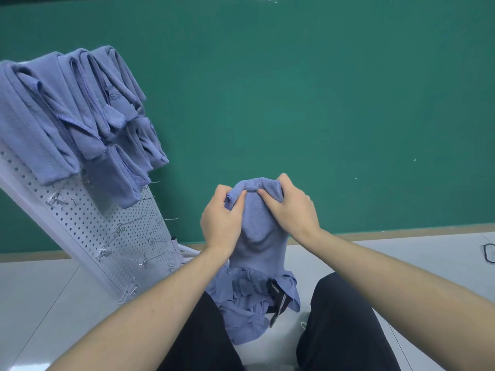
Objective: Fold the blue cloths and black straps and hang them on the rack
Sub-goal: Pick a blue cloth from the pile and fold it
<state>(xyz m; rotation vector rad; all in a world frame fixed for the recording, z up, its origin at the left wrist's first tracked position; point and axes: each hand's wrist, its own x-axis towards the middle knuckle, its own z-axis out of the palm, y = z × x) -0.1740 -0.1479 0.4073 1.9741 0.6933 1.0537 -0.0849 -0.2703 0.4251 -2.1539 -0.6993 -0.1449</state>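
Observation:
A blue cloth point(258, 236) hangs in the air at the centre, folded over at its top edge. My left hand point(222, 220) pinches its upper left corner and my right hand point(290, 207) grips its upper right, thumbs toward me. On the floor between my legs lies a heap of blue cloths point(246, 309) with a black strap point(278, 303) poking out of it. At the left stands a white pegboard rack point(107, 236), tilted in the view, with several folded blue cloths point(72, 121) hung on its upper hooks.
Bare metal hooks point(126, 228) stick out of the rack's lower part. A green wall point(321, 103) fills the background above a grey tiled floor point(40, 303). A black cable point(488, 253) lies at the right edge. My black-trousered legs point(342, 330) frame the heap.

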